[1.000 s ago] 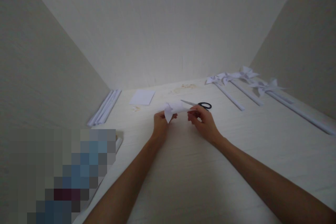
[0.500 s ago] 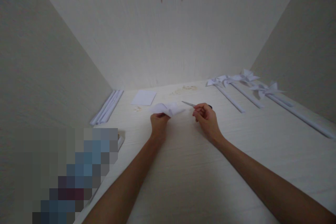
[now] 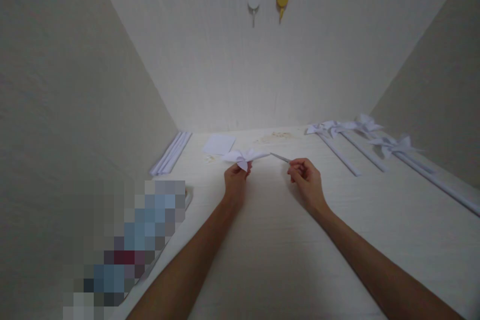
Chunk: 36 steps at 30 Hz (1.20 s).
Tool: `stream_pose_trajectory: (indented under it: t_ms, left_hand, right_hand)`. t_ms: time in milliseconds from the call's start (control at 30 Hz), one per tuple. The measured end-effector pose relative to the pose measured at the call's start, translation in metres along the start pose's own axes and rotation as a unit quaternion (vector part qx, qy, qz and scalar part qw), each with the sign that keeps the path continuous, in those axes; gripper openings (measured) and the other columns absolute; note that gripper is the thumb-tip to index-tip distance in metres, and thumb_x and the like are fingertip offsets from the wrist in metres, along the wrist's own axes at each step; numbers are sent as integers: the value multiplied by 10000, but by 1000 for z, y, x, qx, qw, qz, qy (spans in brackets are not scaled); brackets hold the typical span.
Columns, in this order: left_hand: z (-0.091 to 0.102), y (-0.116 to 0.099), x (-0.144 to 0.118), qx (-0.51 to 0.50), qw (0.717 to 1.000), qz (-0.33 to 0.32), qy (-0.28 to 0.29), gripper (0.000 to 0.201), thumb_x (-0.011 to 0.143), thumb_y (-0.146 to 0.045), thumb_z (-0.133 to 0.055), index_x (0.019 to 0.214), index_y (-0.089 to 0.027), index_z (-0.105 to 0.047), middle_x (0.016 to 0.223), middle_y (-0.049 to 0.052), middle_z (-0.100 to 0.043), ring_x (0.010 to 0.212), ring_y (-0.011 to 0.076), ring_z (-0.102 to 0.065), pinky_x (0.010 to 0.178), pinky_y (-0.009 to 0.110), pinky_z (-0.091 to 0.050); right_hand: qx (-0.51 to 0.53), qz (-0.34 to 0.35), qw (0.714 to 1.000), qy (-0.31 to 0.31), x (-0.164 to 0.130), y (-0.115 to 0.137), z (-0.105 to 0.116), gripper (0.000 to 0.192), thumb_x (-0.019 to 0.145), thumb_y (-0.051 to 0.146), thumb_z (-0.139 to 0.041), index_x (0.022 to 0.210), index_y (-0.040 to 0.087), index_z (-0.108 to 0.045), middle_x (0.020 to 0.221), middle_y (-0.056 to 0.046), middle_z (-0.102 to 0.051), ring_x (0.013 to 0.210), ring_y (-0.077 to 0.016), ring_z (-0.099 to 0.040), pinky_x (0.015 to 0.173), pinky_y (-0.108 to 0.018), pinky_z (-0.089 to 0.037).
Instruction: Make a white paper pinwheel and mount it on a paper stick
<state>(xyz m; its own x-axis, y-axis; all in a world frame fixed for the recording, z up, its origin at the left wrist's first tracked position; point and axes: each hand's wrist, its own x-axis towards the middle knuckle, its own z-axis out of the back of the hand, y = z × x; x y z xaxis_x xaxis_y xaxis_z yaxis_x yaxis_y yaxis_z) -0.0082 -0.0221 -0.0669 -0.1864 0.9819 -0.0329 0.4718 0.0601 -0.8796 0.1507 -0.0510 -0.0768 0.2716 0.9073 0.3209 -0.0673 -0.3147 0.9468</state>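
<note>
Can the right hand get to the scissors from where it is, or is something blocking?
Probably yes. The right hand hangs just in front of the scissors, whose blade tip shows beside its fingers; the handles are hidden behind it. Nothing lies between. The left hand holds the folded paper off to the side.

Your two forearms run bare from the bottom edge of the frame up to the wrists, with no sleeve showing on either. Your left hand (image 3: pixel 235 183) and right hand (image 3: pixel 308 182) carry no glove, ring, watch or band that can be seen.
</note>
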Motion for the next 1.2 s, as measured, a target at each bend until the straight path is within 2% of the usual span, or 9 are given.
stream_pose_trajectory:
  t_ms: [167,367,667,833,1000,1200]
  left_hand:
    - [0,-1,-2,-7,1000,11,21,81,527,-186,-650,578,-126,-627,574,-11,-556,561,58,-475,595,208,-365]
    - [2,2,-4,6,995,25,92,125,589,-256,-635,627,-138,-618,589,-13,-531,571,60,-473,562,188,-359]
    - [-5,-3,-22,3,989,29,145,182,549,-252,-667,528,-124,-539,574,-4,-527,565,69,-478,583,204,-384]
    - [-9,-3,-28,31,987,30,153,212,529,-277,-681,593,-104,-577,524,-7,-509,530,78,-470,575,228,-387]
    - [-10,-8,-32,66,988,-8,138,192,491,-236,-700,551,-139,-545,542,-22,-533,538,81,-471,571,216,-389]
    - [-11,-19,-41,151,973,-46,168,139,469,-192,-703,516,-144,-581,531,-14,-578,557,128,-505,567,238,-410]
  right_hand:
    - [-5,3,1000,5,-2,1,0,107,661,223,-520,754,180,-488,576,34,-491,461,-93,-424,430,-222,-350]
    - [-18,11,999,50,-4,-2,0,79,651,219,-517,714,172,-520,566,30,-498,460,-93,-427,432,-220,-340]
    - [46,-64,983,166,-17,8,-17,93,616,230,-586,669,156,-605,547,21,-554,472,-92,-463,460,-221,-368]
    - [120,-94,974,166,-25,12,-24,115,624,255,-605,673,153,-626,601,5,-592,511,-90,-481,518,-229,-386]
    - [189,-145,961,141,-24,7,-27,121,586,245,-649,673,164,-626,624,12,-602,525,-77,-480,529,-214,-370]
    - [261,-191,932,164,-24,10,-29,112,548,208,-652,656,179,-652,641,8,-614,561,-82,-489,526,-209,-351]
